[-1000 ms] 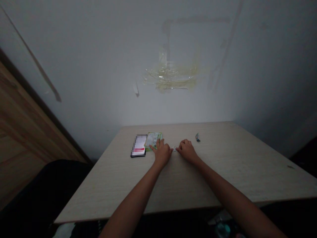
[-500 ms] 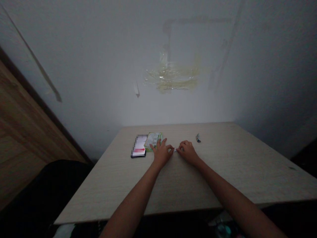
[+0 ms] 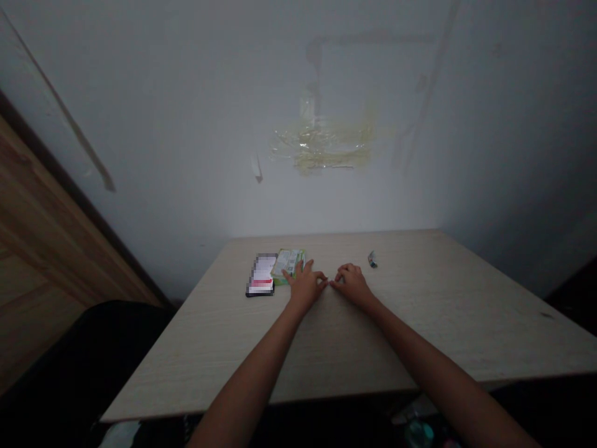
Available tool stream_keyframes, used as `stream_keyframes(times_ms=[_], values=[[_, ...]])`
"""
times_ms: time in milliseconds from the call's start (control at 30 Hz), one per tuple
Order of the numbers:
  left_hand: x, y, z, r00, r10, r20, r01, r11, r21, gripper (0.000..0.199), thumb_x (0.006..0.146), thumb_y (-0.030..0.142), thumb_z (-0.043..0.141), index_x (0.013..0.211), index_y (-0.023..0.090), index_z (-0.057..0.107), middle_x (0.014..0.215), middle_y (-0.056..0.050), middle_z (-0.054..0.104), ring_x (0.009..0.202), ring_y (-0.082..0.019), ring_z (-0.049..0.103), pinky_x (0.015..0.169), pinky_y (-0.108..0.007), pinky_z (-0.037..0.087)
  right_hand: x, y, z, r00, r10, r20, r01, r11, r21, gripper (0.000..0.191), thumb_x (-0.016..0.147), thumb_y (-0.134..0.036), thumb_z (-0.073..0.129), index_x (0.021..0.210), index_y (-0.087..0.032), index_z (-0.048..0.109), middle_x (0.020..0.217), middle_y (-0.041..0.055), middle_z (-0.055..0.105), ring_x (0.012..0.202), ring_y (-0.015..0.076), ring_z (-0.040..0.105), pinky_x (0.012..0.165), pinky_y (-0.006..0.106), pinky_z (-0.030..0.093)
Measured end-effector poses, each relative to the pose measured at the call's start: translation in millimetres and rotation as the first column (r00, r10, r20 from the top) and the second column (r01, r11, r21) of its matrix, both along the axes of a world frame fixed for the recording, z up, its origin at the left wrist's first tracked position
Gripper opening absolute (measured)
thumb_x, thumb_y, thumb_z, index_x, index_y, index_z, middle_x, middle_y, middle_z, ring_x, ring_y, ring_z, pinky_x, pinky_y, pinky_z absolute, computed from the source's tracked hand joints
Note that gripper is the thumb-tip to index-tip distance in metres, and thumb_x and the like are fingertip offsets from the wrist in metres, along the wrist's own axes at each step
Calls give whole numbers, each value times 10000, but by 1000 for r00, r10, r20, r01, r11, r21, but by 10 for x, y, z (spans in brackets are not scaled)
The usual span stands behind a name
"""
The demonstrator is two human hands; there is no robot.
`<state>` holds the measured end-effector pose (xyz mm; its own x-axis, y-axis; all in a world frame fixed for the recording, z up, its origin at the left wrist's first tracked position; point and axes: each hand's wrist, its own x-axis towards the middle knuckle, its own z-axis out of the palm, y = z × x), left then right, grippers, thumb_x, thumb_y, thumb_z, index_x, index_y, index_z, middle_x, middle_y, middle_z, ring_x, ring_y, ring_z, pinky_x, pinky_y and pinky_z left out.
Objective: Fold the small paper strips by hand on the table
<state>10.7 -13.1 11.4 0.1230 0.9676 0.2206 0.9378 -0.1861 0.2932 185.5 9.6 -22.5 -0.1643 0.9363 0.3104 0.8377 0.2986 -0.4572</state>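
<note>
Here we are at the counter (image 3: 321, 348), and all the action sits in one tiny spot: a small white piece (image 3: 327, 279) at the left hand's fingertips, in the gap between the two hands. Left hand (image 3: 306, 289) in a narrow pinch, thumb and forefinger closed in a ring, apparently on that piece, its other fingers fanned over the near right part of a green-and-white printed packet (image 3: 288, 260). Right hand (image 3: 353, 285) just beside, fingers curled, thumb and forefinger close together; whether it grips anything, I can't tell.

So how far along? The handling looks under way, I'd judge, with both hands busy at the piece; how much is done or left, it's too small to say. Containers now: the packet lies flat next to a phone (image 3: 261, 272), its contents hidden. Over beyond the right hand, a small crumpled wrapper (image 3: 372, 259), and no telling what's inside.
</note>
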Motion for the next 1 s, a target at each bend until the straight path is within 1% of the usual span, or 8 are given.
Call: stream_keyframes(times_ms=[167,267,467,633,800,1000], values=[[10,8,8,1000,-9,-19,9,1000,-6,217,865,494,645,1035,403,747,1546,-8,442,1483,-344,236,1107,-776,54,-14,-9,49,1000,-6,-9,6,1000,-26,210,822,-380,720,868,-176,736,1174,121,598,1165,261,489,1026,365,359],[10,-2,-6,1000,-9,-8,9,1000,2,205,874,468,640,1030,388,746,1532,-11,459,1474,-352,252,1096,-791,68,6,-6,74,1000,2,-17,-3,999,-41,198,823,-373,725,861,-180,748,1175,110,602,1161,251,494,1037,365,354],[8,-69,-41,1000,6,24,-7,999,44,216,894,453,619,1075,384,717,1485,-20,508,1460,-345,276,1079,-810,82,49,11,59,999,17,-50,-19,999,-43,159,852,-332,691,864,-189,759,1164,95,615,1141,232,508,1024,355,371],[27,-73,-44,999,35,31,-36,999,29,201,891,435,628,1040,350,732,1475,-18,515,1451,-337,283,1108,-781,82,2,8,62,1000,-19,-16,18,999,-39,170,856,-334,678,839,-185,758,1167,108,622,1121,241,518,1005,353,386],[44,-58,-51,998,49,37,-50,998,27,186,886,427,634,1022,350,736,1483,-10,511,1453,-338,281,1100,-792,74,-54,-25,119,998,-50,31,51,998,-47,201,867,-353,658,813,-180,747,1146,126,624,1109,261,520,964,353,405],[51,-51,-32,998,38,46,-39,999,22,184,882,415,632,1013,339,737,1512,-18,481,1459,-355,272,1090,-801,80,-94,-61,172,993,-70,96,73,997,-25,206,863,-361,660,811,-179,741,1131,138,622,1091,272,518,923,358,416]])
